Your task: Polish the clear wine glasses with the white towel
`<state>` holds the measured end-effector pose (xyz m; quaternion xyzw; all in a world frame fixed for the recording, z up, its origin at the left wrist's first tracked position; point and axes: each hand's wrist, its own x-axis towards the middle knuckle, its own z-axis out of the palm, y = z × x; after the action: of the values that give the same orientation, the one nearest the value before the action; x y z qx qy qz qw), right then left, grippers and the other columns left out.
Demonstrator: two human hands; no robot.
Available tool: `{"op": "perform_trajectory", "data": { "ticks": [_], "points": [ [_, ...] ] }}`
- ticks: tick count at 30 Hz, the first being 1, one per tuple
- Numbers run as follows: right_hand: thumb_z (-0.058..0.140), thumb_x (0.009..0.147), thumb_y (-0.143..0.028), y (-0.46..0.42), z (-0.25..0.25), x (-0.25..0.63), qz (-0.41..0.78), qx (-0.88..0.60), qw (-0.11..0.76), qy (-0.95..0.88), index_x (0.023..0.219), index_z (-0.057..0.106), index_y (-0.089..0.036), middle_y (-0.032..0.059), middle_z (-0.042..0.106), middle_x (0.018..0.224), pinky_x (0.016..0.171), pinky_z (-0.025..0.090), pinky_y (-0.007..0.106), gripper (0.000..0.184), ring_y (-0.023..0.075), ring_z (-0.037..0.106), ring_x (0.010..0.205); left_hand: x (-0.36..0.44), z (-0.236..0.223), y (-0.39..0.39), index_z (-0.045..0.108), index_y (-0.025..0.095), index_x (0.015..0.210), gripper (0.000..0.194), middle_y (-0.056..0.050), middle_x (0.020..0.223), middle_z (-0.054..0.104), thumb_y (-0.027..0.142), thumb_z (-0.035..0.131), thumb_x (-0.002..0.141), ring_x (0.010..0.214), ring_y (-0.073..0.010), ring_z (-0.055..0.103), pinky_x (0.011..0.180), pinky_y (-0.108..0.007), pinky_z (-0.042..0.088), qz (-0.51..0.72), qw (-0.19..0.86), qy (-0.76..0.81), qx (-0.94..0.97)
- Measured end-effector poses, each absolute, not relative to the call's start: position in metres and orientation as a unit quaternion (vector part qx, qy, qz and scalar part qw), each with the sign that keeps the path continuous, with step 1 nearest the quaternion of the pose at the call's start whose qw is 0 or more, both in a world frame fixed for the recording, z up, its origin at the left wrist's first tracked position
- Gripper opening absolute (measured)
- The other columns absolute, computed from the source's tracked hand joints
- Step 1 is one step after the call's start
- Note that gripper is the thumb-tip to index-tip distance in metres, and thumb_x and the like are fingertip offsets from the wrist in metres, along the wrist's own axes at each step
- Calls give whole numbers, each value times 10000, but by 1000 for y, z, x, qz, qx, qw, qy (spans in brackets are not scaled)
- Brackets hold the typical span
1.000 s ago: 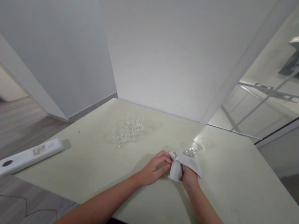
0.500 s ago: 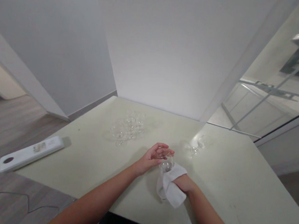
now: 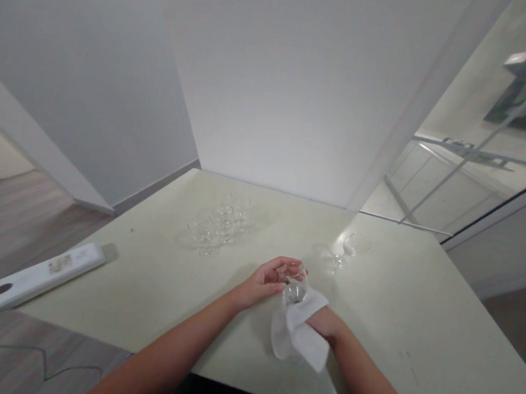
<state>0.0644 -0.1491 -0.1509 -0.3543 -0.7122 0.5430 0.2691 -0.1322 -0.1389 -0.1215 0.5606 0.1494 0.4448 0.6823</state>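
With the held glass (image 3: 295,293) as the middle of the clock and 12 pointing away from the person, the left hand (image 3: 263,282) reaches in from 9 o'clock, its fingers curled by the upper bowl and its thumb set apart from them; whether they press on the glass cannot be told. The right hand (image 3: 323,321) comes from 4 o'clock, wrapped in a white cloth (image 3: 295,336) that folds about the lower part of the glass; the cloth hides these fingers, so how they close cannot be told. The glass tilts slightly, mouth toward 12, nearer the table's front edge than its back. A cluster of clear glasses (image 3: 223,221) stands on the table (image 3: 383,346) at 10 o'clock, close together and well apart from both hands, with tabletop between. Another glass (image 3: 347,247) is at 1 o'clock, nearer the right hand than the cluster is. At 9 o'clock, farther out, a white power strip (image 3: 44,280) lies along the left edge, its outer end beyond the tabletop, above the wood floor (image 3: 14,347). The back edge meets a white wall (image 3: 276,89) at 12, which limits reach there. From 3 to 5 o'clock, the pale top runs wide toward the right edge, giving the right arm sideways room.
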Motion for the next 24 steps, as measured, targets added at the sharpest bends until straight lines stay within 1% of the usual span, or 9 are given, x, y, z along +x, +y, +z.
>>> {"op": "perform_trajectory", "data": {
  "ticks": [2,4,7,10,14,17,21,22,24],
  "points": [
    [657,803,-434,-147,-152,56,524,-388,315,-690,1133,688,-209,97,711,1120,1037,441,481,400,269,642,1059,-132,-126,-136,578,210,1303,714,-148,1264,581,501,809,693,1133,-274,559,941,-370,420,484,626,200,578],
    [677,790,-418,-143,-153,49,492,-406,357,-682,1115,701,-228,85,705,1141,1031,443,473,377,273,645,1054,-132,-131,-132,602,207,1269,766,-120,1186,591,489,867,608,1093,-260,550,897,-334,426,503,572,249,598],
    [721,747,-374,-140,-151,48,457,-411,370,-697,1046,724,-231,66,721,1061,1016,445,476,332,281,651,1016,-131,-136,-130,598,197,1222,782,-88,1072,604,440,909,547,1012,-232,558,829,-299,428,506,534,293,611],
    [713,754,-341,-140,-146,53,482,-412,333,-698,1030,725,-223,64,724,1018,1009,446,470,300,261,656,944,-129,-134,-133,599,192,1170,679,-73,1021,620,402,894,595,966,-208,577,820,-297,430,502,537,317,600],
    [688,781,-361,-146,-143,64,605,-370,289,-643,1096,702,-229,68,702,1144,1114,341,476,342,268,608,1130,-129,-127,-137,593,213,1220,607,-104,1121,652,401,835,697,1023,-230,623,894,-358,454,472,645,256,544],
    [672,803,-368,-148,-151,73,665,-331,295,-602,1125,689,-230,69,693,1187,1109,348,464,351,262,604,1149,-128,-124,-137,600,208,1249,591,-130,1184,662,391,814,730,1062,-250,640,921,-382,461,446,701,200,520],
    [697,775,-402,-145,-158,72,632,-371,307,-607,1113,691,-234,65,698,1183,1127,322,481,378,266,605,1153,-128,-126,-133,618,190,1236,535,-136,1179,676,373,790,763,1049,-237,649,936,-376,464,481,678,222,510],
    [703,762,-416,-143,-156,68,608,-393,309,-617,1080,704,-230,69,707,1163,1123,327,492,368,274,608,1146,-128,-127,-132,625,191,1218,511,-129,1175,678,359,791,765,1044,-228,649,936,-367,466,497,662,237,508],
    [713,740,-425,-141,-150,59,557,-427,323,-635,1016,725,-217,80,727,1103,1081,382,492,346,286,633,1084,-128,-128,-129,631,200,1196,494,-116,1185,674,338,800,754,1047,-217,645,929,-350,475,525,633,262,505]
  ]
}}
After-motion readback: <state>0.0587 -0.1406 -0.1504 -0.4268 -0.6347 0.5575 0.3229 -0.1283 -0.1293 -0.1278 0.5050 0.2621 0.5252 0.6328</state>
